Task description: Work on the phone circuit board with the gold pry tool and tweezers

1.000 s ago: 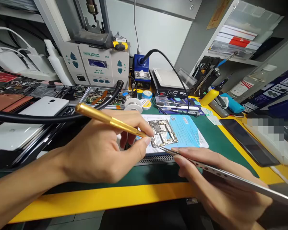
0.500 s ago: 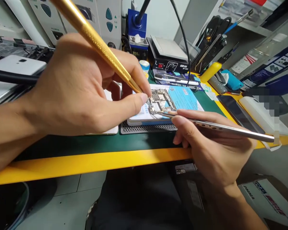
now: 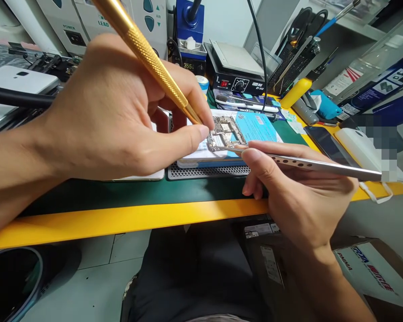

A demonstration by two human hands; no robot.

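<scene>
My left hand (image 3: pixel 114 112) pinches the gold tool (image 3: pixel 151 58) between thumb and fingers, closed tight on it. Its long axis runs from upper left, off the top edge, down to the right, tip aimed at the left edge of the circuit board (image 3: pixel 225 133). My right hand (image 3: pixel 298 197) is closed on the steel tweezers (image 3: pixel 309 164), thumb and forefinger squeezing near the front; they lie almost level, long axis running right to left, points facing left onto the board's near edge. The board rests on a blue-and-white pad (image 3: pixel 255 127) on the green mat (image 3: pixel 121 194), just behind the metal grille (image 3: pixel 204 171), with its long axis running away from me.

Against half a second ago, both tool tips stay on the same spot of the board. The tweezers have levelled slightly, and the whole bench sits a touch lower and closer in view. The gold tool's tilt is unchanged, grip too.
</scene>
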